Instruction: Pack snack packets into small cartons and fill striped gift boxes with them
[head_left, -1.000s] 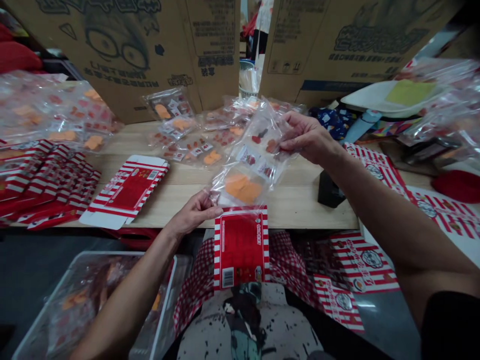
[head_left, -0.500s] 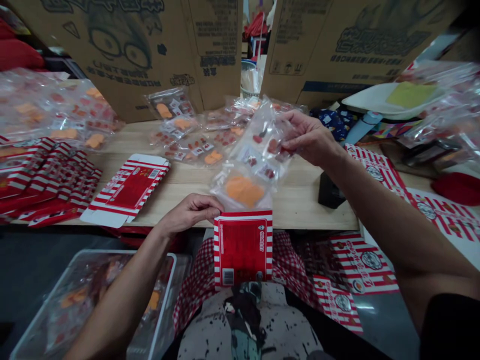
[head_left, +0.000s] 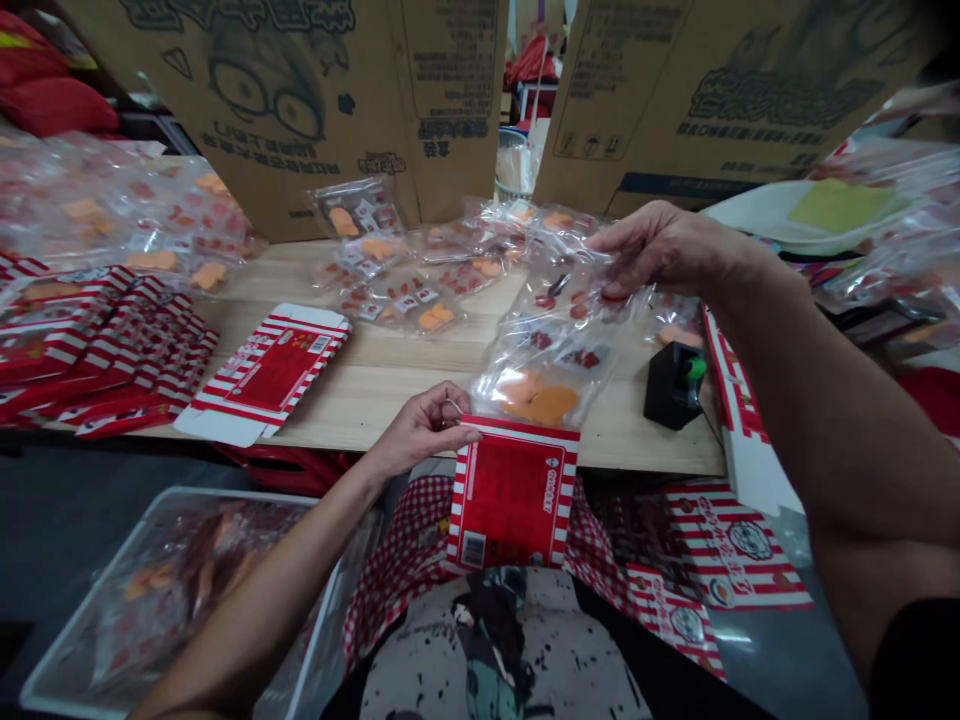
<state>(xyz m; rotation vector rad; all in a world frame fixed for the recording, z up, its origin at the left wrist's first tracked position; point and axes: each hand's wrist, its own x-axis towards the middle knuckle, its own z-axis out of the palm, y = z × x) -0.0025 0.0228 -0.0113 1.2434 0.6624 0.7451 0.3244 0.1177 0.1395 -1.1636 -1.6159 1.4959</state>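
Observation:
My left hand (head_left: 424, 425) pinches the open top edge of a red-and-white striped box (head_left: 514, 492) that stands on my lap at the table's near edge. My right hand (head_left: 660, 248) grips the upper end of a clear plastic bag (head_left: 559, 345) holding orange pieces and small red items. The bag's lower end sits in the mouth of the box.
A wooden table (head_left: 375, 375) carries several more clear bags (head_left: 405, 270), a flat striped box (head_left: 266, 368), a stack of striped boxes (head_left: 90, 345) at left and a black device (head_left: 673, 385) at right. Large cardboard boxes (head_left: 315, 90) stand behind. A clear bin (head_left: 180, 590) sits lower left.
My right hand moved right and lowered the bag, whose bottom end has gone into the box opening. My left hand shifted from the bag's corner to the box's top edge.

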